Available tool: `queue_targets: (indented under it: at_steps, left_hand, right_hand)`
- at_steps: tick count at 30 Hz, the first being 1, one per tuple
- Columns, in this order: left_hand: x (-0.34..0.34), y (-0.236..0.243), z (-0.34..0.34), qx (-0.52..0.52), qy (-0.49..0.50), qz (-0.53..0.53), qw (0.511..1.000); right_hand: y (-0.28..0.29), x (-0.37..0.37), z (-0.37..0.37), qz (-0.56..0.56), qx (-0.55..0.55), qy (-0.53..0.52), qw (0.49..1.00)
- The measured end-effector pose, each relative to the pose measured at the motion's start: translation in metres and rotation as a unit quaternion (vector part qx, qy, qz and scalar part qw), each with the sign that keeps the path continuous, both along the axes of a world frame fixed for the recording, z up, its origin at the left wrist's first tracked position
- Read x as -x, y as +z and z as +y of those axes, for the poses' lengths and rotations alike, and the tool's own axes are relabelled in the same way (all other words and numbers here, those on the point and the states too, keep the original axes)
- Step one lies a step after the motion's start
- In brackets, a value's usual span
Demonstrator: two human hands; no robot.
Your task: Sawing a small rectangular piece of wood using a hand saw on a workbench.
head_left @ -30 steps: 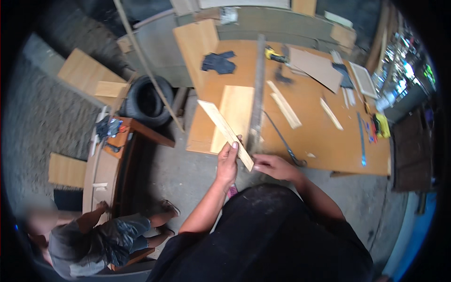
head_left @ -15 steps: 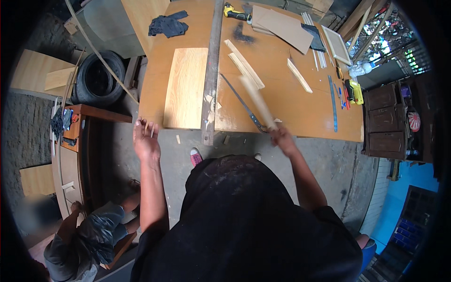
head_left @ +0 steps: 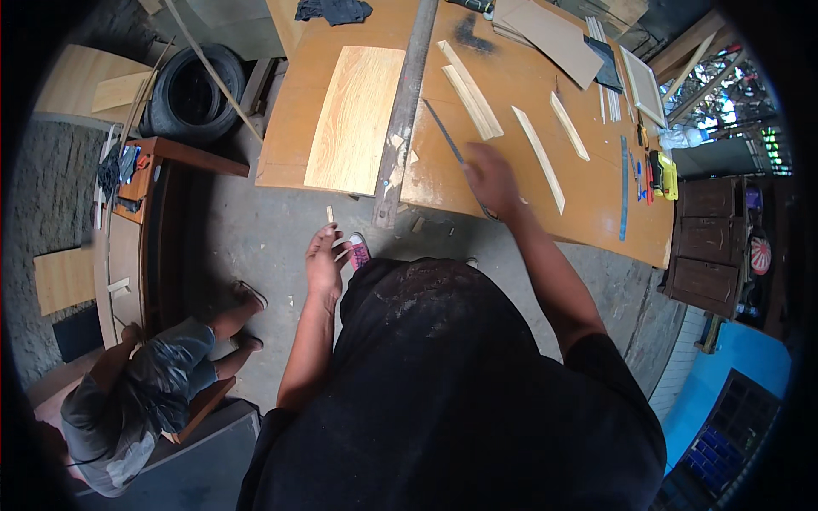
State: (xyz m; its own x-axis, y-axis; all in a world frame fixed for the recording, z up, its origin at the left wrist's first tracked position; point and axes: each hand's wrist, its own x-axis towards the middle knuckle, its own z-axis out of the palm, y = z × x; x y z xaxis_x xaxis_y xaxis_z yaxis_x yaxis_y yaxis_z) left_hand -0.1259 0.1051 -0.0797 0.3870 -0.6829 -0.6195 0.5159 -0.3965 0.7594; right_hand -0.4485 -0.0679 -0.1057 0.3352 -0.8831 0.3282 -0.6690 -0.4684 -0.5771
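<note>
My right hand (head_left: 496, 180), blurred by motion, is over a long, narrow, dark saw-like tool (head_left: 445, 132) on the orange-brown table (head_left: 281, 162). Its near end is partly hidden, and whether my fingers grip it cannot be made out. To the right of that hand lies a pale wooden strip (head_left: 538, 160) with angled ends. My left hand (head_left: 324, 264) is in front of the table's near edge, fingers loosely bent and apart, holding nothing visible. A wide wood-grain board (head_left: 354, 119) lies beyond it, alongside a long worn wooden bar (head_left: 409, 111) that overhangs the near edge.
Two strips (head_left: 471, 100) lie together, and a shorter strip (head_left: 569, 126) sits further right. A blue ruler (head_left: 623, 187) and yellow tool (head_left: 662, 175) are near the right edge. Small offcuts (head_left: 394, 162) are on the bar. A co-worker (head_left: 145, 392) sits at lower left; a tire (head_left: 194, 92) stands behind.
My right hand has let go of the wooden strip, which now lies on the table, and has moved over the dark tool. My left hand has moved right, toward my body. The view has shifted.
</note>
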Motion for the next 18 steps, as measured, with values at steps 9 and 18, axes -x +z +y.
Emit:
queue_targets:
  at_steps: [9,18]
  left_hand:
    - [-0.025,-0.022,0.055,-0.035,-0.15,-0.124,0.98]
    - [-0.05,-0.054,0.102,-0.09,-0.094,-0.12,0.984]
  right_hand:
    - [-0.02,-0.101,-0.021,0.084,-0.144,-0.05,0.985]
    - [-0.026,-0.104,-0.033,0.064,-0.118,-0.066,0.989]
